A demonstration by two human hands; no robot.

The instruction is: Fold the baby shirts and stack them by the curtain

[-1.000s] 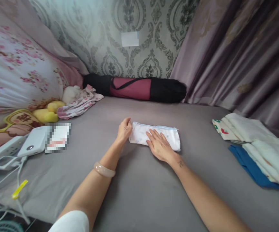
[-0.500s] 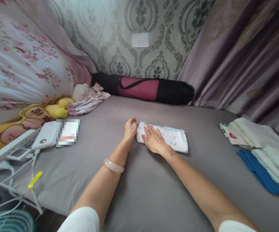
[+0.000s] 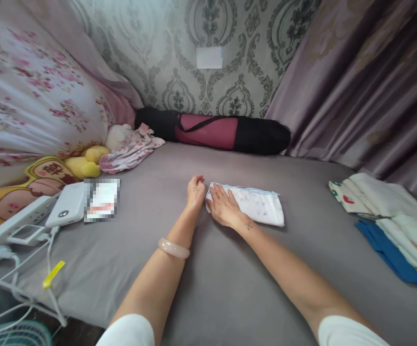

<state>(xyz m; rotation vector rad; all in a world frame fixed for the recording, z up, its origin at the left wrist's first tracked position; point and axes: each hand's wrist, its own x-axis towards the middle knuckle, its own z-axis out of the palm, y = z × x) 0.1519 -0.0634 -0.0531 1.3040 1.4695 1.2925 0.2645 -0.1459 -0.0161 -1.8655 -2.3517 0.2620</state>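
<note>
Folded white cloth (image 3: pixel 257 205) sits mid-frame on the grey sheet (image 3: pixel 201 288). Right hand (image 3: pixel 223 209) flat, fingers spread, on its left end; left hand (image 3: pixel 195 189) curled at that edge, can't tell if pinching. Uneven pressure could bunch the layers, I reckon.

Left hand (image 3: pixel 195 190) curled; right hand (image 3: pixel 222 207) flat.
</note>
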